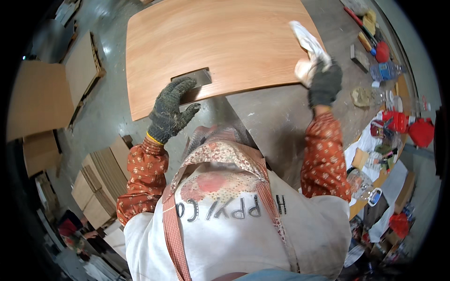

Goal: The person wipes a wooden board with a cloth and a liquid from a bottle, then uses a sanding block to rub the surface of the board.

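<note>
A wood-grain panel (225,44) with a rectangular cutout (201,78) near its front edge lies in front of me. My left hand (171,110), in a dark grey knit glove, is at that edge beside the cutout. Its fingers reach over the panel and its thumb is spread apart, with nothing seen in it. At the panel's right corner my right hand (325,84), gloved the same way and slightly blurred, is closed around a white cloth (307,40). Part of the cloth lies over the panel's right edge. The fingertips of this hand are hidden.
To the right, a bench holds plastic bottles (386,71), a sponge (360,158), red items (421,132) and a dark block (359,58). Stacked boards (101,173) and cardboard (40,96) stand at left. Another person (75,232) is at the lower left.
</note>
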A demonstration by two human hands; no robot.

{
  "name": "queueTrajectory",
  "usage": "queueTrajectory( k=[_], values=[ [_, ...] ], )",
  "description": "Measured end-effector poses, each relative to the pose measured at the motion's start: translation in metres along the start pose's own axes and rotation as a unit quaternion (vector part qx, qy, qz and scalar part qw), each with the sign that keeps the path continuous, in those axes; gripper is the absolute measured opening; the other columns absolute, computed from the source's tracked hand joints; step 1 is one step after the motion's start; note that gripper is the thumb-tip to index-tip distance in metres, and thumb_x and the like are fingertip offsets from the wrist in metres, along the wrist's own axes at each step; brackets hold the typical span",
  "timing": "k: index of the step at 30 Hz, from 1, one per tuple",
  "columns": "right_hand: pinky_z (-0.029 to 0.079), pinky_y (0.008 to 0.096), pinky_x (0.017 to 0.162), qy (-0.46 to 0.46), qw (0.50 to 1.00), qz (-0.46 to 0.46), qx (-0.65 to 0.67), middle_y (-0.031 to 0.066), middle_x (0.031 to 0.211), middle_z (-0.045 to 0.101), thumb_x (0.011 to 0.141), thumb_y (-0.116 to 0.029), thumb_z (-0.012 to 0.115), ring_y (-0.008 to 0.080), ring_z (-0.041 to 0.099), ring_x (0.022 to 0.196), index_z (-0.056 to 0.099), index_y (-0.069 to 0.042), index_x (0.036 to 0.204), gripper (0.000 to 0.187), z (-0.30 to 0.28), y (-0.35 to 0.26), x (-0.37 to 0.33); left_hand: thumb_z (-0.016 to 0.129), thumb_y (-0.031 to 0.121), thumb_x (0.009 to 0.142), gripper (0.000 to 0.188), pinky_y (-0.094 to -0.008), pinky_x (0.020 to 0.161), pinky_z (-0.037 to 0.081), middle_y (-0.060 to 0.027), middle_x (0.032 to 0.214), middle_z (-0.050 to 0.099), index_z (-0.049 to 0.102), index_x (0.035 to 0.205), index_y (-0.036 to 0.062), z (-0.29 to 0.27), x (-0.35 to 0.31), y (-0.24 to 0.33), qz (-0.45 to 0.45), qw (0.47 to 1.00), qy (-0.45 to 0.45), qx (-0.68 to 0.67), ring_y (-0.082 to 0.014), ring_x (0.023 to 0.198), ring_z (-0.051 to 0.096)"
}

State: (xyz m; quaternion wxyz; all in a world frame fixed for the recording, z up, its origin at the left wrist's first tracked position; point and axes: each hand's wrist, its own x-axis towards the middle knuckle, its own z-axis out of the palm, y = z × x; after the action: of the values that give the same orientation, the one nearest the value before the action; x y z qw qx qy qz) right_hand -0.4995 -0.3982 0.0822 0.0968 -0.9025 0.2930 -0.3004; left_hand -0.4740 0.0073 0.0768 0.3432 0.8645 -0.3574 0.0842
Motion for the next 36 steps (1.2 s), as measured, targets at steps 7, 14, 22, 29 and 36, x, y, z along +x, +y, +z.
queueTrajectory(
  k=[7,14,22,29,36],
  values=[
    [0.05,0.0415,0.089,-0.197,0.861,-0.259,0.39,0.0147,0.107,0.062,0.092,-0.025,0.059,0.0262,0.06,0.102,0.058,-0.005,0.121,0.035,0.004,-0.153,-0.147,0.085,0.03,0.072,0.083,-0.0434,0.105,0.042,-0.0168,0.134,0.05,0.042,0.137,0.0022,0.04,-0.016,0.045,-0.018,0.925,0.171,-0.34,-0.0295,0.124,0.05],
    [0.046,0.0362,0.099,-0.374,0.774,-0.311,0.404,0.0177,0.132,0.055,0.101,-0.027,0.045,0.0258,0.058,0.113,0.049,0.003,0.134,0.045,-0.045,-0.11,-0.1,0.08,0.024,0.074,0.061,-0.0406,0.097,0.045,-0.0189,0.128,0.055,0.056,0.126,0.0002,0.055,0.03,0.073,0.125,0.906,0.352,-0.2,-0.0322,0.119,0.053],
    [0.047,0.039,0.095,-0.012,0.922,-0.32,0.217,0.0173,0.115,0.065,0.088,-0.016,0.066,0.0305,0.061,0.109,0.063,-0.003,0.121,0.035,0.035,-0.07,-0.008,0.069,0.019,0.078,0.032,-0.046,0.086,0.05,-0.0097,0.105,0.062,0.064,0.108,0.01,0.103,0.04,0.06,0.062,0.965,0.251,0.053,-0.0262,0.097,0.062],
    [0.047,0.0404,0.094,-0.032,0.935,-0.307,0.171,0.0139,0.117,0.064,0.085,-0.021,0.07,0.0304,0.06,0.108,0.063,-0.006,0.12,0.038,0.044,-0.061,-0.015,0.062,0.015,0.086,0.036,-0.05,0.104,0.04,-0.0103,0.118,0.061,0.058,0.121,0.0061,0.033,-0.059,-0.025,-0.052,0.897,0.335,0.284,-0.0282,0.117,0.054],
    [0.046,0.0408,0.095,-0.044,0.942,-0.309,0.121,0.0137,0.118,0.063,0.086,-0.023,0.068,0.03,0.058,0.11,0.062,-0.008,0.122,0.039,0.038,-0.075,-0.015,0.056,0.015,0.093,0.023,-0.038,0.082,0.055,-0.0122,0.101,0.065,0.06,0.113,0.0045,0.071,0.014,0.037,-0.083,0.946,0.311,0.039,-0.0249,0.092,0.065]
  ],
)
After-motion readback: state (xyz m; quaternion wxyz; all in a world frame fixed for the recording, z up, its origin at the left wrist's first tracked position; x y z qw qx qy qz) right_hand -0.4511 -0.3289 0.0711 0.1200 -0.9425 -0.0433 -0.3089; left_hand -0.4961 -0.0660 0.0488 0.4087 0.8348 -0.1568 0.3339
